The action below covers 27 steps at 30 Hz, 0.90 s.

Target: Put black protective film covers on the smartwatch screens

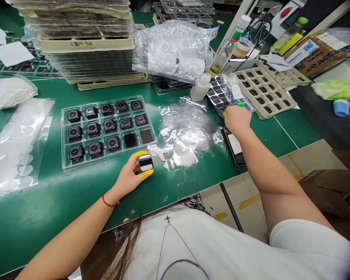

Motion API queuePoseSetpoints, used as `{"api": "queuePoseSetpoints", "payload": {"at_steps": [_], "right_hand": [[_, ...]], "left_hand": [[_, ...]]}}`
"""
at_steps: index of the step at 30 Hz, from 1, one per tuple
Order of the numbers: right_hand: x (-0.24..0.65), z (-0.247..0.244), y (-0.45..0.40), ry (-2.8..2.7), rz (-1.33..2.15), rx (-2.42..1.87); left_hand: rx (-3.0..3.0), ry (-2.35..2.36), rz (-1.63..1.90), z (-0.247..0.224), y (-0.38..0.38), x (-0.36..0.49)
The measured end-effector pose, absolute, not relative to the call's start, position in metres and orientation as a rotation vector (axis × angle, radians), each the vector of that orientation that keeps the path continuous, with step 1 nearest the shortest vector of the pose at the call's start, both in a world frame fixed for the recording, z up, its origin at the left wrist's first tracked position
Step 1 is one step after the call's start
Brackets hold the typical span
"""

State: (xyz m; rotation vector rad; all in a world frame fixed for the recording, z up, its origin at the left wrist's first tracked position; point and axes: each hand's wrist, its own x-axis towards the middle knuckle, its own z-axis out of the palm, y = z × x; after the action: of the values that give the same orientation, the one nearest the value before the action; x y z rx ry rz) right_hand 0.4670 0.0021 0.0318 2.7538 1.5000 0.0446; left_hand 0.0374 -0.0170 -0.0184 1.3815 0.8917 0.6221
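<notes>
My left hand, with yellow finger cots on its thumb and a finger, grips a square smartwatch body by its edges. The watch's face is turned up and shows a light and a dark band. Just beyond it lies a clear tray holding several dark watch bodies, most with their round sensor backs up. My right hand is stretched out at the right, its fingers curled over the near edge of a sheet of black squares. Its fingertips are mostly hidden, and a small green thing shows beside the knuckles.
Crumpled clear film covers the middle of the green table. A phone lies under my right forearm. Tall stacked trays, a white bottle, a beige tray and a plastic bag stand behind.
</notes>
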Motion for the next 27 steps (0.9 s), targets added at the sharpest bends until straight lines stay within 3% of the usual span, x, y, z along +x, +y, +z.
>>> {"api": "queuePoseSetpoints", "payload": {"at_steps": [4, 10, 12, 14, 17, 19, 21, 24, 27], "right_hand": [[0.483, 0.039, 0.004, 1.499, -0.126, 3.011], [0.504, 0.043, 0.007, 1.444, -0.657, 3.344], [0.507, 0.045, 0.009, 1.419, -0.633, 3.475], [0.508, 0.048, 0.01, 1.418, -0.401, 3.627], [0.498, 0.055, 0.003, 1.534, 0.562, 3.728], [0.477, 0.059, -0.012, 1.726, 1.265, 3.473], [0.44, 0.058, -0.034, 1.999, 1.523, 3.127], [0.37, 0.044, -0.072, 2.444, 1.235, 2.806], [0.308, 0.023, -0.096, 2.943, 0.308, 2.392]], "left_hand": [[1.374, 0.894, 0.603, -0.017, -0.019, 0.036], [1.369, 0.893, 0.593, -0.019, -0.019, 0.035], [1.375, 0.875, 0.598, -0.019, -0.018, 0.035], [1.392, 0.873, 0.61, -0.02, -0.018, 0.035], [1.433, 0.889, 0.625, -0.02, -0.02, 0.035], [1.465, 0.895, 0.647, -0.02, -0.022, 0.034], [1.497, 0.883, 0.703, -0.02, -0.025, 0.034], [1.519, 0.826, 0.836, -0.021, -0.031, 0.035], [1.515, 0.79, 0.962, -0.02, -0.036, 0.039]]}}
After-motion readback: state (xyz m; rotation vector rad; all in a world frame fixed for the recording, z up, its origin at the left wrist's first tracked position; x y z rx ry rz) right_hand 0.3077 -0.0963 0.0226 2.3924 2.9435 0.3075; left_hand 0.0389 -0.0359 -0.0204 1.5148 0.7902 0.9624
